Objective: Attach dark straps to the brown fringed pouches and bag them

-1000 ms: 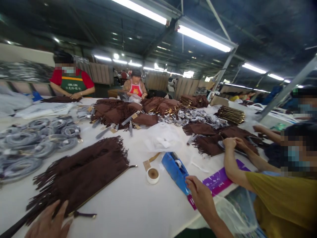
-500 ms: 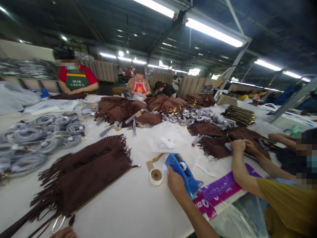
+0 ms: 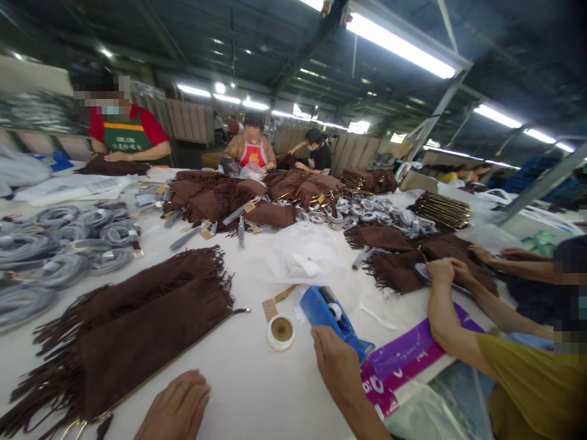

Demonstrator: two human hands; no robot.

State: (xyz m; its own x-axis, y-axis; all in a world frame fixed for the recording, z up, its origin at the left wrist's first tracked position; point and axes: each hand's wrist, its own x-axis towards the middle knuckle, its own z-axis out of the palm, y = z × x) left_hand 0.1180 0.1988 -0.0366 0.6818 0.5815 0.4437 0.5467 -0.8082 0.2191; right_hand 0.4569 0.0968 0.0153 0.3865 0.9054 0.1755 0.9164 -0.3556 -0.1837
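Note:
My left hand (image 3: 177, 406) is low over the white table, in front of a brown fringed bag (image 3: 151, 333). Its fingers are loosely stretched side by side, with nothing seen in them. My right hand (image 3: 337, 366) is close beside a blue tape dispenser (image 3: 328, 315). Its fingertips are drawn together; anything between them is too small or hidden to make out. Left of the dispenser sits a round white tub (image 3: 280, 333) with a brown centre. A tan tag (image 3: 270, 310) with a ribbon lies behind the tub. The bag's zipper faces me, and gold hardware shows at its near-left corner.
Coiled, grey-wrapped straps (image 3: 64, 250) cover the left. Brown bags (image 3: 215, 198) are heaped at the back, behind a clear plastic bag (image 3: 302, 250). On the right, a co-worker's hands (image 3: 444, 269) work above a purple printed strip (image 3: 413, 354). Other people stand across the table.
My left hand has come away from the bag's near corner, rightward and into fuller view. My right hand has drawn back slightly from the dispenser. The view has shifted a little.

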